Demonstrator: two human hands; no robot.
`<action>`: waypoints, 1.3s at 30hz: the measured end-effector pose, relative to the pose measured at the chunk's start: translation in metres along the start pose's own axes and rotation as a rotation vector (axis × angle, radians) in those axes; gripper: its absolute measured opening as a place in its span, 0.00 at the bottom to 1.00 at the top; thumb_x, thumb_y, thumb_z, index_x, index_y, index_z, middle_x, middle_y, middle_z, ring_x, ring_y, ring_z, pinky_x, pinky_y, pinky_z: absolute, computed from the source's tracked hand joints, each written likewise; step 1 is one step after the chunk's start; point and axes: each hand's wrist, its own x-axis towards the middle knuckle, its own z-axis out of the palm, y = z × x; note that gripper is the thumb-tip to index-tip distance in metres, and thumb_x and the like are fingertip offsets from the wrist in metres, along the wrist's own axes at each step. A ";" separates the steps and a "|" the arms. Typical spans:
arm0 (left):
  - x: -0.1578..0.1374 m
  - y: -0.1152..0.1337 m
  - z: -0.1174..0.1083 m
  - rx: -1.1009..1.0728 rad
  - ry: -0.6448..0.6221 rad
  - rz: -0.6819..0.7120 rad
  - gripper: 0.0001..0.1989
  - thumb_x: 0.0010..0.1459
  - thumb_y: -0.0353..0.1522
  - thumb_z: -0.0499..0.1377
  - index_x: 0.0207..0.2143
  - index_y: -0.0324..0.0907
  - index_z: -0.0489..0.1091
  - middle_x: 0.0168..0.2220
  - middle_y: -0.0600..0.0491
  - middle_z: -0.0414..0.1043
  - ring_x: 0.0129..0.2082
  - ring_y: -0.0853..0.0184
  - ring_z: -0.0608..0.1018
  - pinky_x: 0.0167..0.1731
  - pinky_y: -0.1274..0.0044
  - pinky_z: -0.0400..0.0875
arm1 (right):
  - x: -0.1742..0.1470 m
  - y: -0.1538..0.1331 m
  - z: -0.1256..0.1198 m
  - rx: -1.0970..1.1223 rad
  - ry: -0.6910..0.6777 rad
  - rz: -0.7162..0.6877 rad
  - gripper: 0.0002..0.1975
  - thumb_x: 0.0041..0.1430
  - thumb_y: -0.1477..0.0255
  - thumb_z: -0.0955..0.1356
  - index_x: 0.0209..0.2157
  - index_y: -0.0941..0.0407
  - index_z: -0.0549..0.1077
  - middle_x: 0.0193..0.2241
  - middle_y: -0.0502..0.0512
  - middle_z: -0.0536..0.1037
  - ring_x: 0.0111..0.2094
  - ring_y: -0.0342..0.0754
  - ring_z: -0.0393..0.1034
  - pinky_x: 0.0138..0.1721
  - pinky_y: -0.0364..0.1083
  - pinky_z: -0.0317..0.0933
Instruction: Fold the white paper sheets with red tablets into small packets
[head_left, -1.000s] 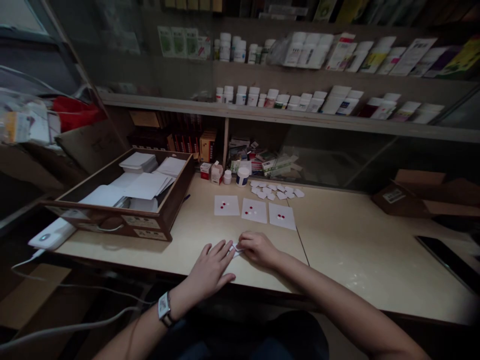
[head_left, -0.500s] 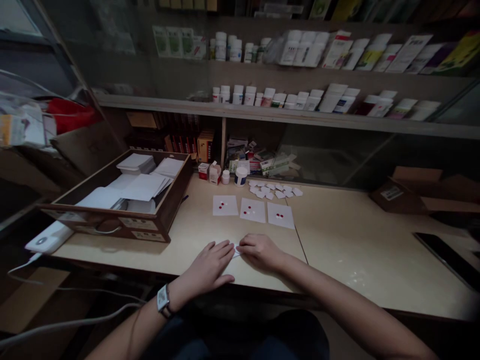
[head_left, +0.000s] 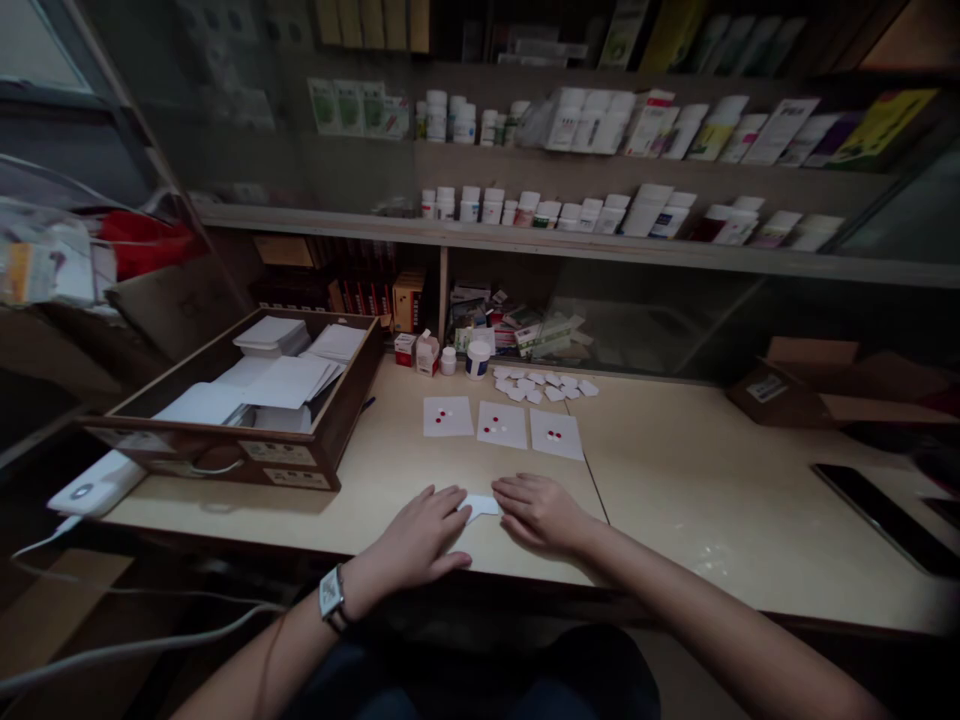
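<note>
A folded white paper [head_left: 481, 507] lies on the tabletop between my hands. My left hand [head_left: 427, 535] rests flat over its left end, fingers stretched out and thumb apart. At the paper's right end, my right hand [head_left: 541, 512] lies flat with its fingertips at the edge; its fingers are extended. Beyond them lie three white paper squares in a row: the left square [head_left: 448, 424], the middle square [head_left: 504, 437] and the right square [head_left: 556, 447]. Each bears a few red and white pills. Several small folded paper packets [head_left: 544, 384] sit behind the squares.
A wooden drawer [head_left: 356, 400] with stacks of white paper stands at left. Small boxes [head_left: 416, 353] and a white bottle [head_left: 478, 360] are at the back. Right are a phone [head_left: 885, 518] and an open cardboard box [head_left: 787, 385]. Shelves of medicine bottles [head_left: 525, 208] rise behind.
My right hand has slid slightly right and flattened from a curled grip, so more of the folded paper shows. The left hand stays on it. The view has shifted slightly.
</note>
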 end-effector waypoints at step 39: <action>-0.003 0.045 0.052 0.125 0.322 -0.296 0.25 0.61 0.40 0.51 0.57 0.38 0.59 0.46 0.40 0.63 0.48 0.52 0.65 0.47 0.58 0.64 | 0.097 -0.013 -0.016 0.301 -0.464 0.705 0.07 0.40 0.76 0.72 0.27 0.56 0.77 0.26 0.52 0.78 0.27 0.46 0.69 0.25 0.40 0.54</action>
